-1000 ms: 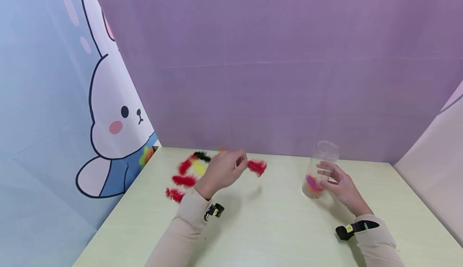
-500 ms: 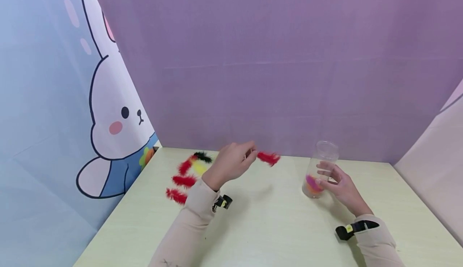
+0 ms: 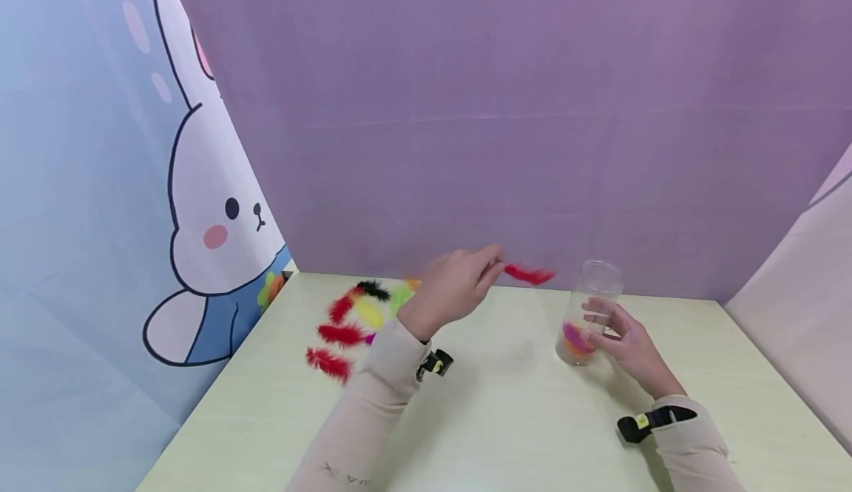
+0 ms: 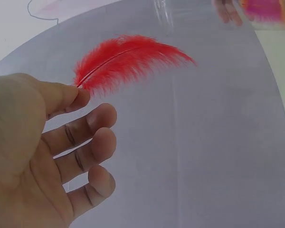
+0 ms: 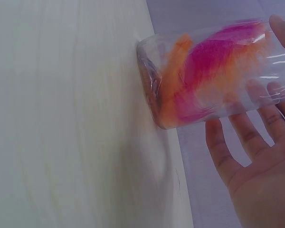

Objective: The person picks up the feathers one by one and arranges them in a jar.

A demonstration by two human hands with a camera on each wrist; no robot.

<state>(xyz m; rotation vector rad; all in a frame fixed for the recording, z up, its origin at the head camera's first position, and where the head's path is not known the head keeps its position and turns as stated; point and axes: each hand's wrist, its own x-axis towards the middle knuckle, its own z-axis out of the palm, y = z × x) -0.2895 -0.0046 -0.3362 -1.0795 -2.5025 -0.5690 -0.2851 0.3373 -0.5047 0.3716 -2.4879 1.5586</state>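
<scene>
My left hand [image 3: 459,285] is raised over the back of the table. Between thumb and forefinger it pinches a red feather [image 3: 529,275] by the quill end. In the left wrist view the feather's plume [image 4: 128,61] points away from the fingers, and the other fingers are loosely bent. My right hand [image 3: 629,348] holds a clear plastic jar [image 3: 571,316] that stands upright on the table with its mouth open. The right wrist view shows fingers on one side of it and the thumb on the other. Magenta [image 5: 204,61] and orange [image 5: 171,71] feathers lie at its bottom.
Several more feathers lie at the table's left: red ones [image 3: 341,334], a black one [image 3: 374,289], a yellow one [image 3: 368,313] and a green one [image 3: 401,296], partly behind the left arm. A purple cloth [image 3: 426,122] rises along the table's back edge.
My left hand has moved right and a little up with the red feather, closer to the jar, uncovering the green feather. The right hand and jar have stayed still.
</scene>
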